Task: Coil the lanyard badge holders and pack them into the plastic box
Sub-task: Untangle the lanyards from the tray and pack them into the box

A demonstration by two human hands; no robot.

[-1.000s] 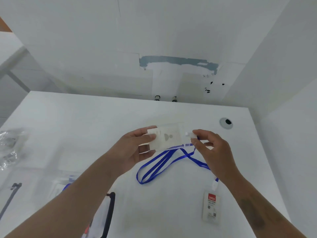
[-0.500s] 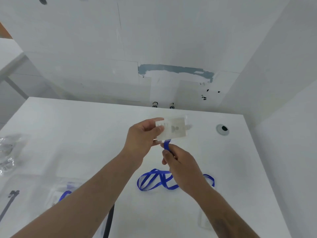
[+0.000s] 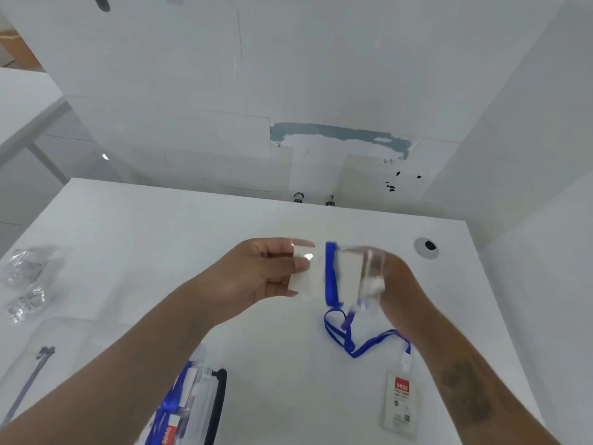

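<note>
My left hand (image 3: 266,271) pinches the left edge of a clear badge holder (image 3: 348,274) held above the white table (image 3: 160,239). A blue lanyard (image 3: 332,277) runs as one band across the holder's front. My right hand (image 3: 398,281) is behind the holder's right side, blurred, gripping the strap there. The slack of the strap (image 3: 362,342) trails down in loops onto the table. A second badge holder (image 3: 399,403) with a red label lies on the table at the lower right. The clear plastic box (image 3: 189,409) at the bottom left holds packed badge holders with blue straps.
Crumpled clear plastic wrappers (image 3: 25,284) lie at the table's left edge. A black cable tie (image 3: 35,374) lies at the lower left. A round cable grommet (image 3: 426,248) sits at the table's back right. White walls close in behind and on the right.
My right hand has swung from below the holder to its right side, carrying the blue strap across the holder's front. The loops on the table have shrunk.
</note>
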